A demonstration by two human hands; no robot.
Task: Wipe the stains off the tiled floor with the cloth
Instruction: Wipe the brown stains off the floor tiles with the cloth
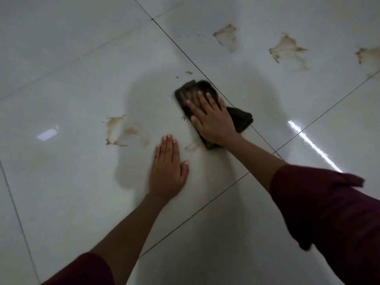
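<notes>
cloth point(239, 118): dark, folded, flat | stains point(123, 130): brown, scattered on glossy tiled floor point(61, 192)

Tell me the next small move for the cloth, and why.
Probably slide the cloth toward you, over the faint smear just beside its near end. The right hand already presses flat on it, the left hand braces on the floor, and that mark lies closest.

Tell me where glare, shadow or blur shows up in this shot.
Head view: bright streak of glare on the right tiles, a smaller reflection at left; a soft shadow falls around both hands; the cloth looks smeared at its far edge; grout lines bow from the wide lens.
</notes>
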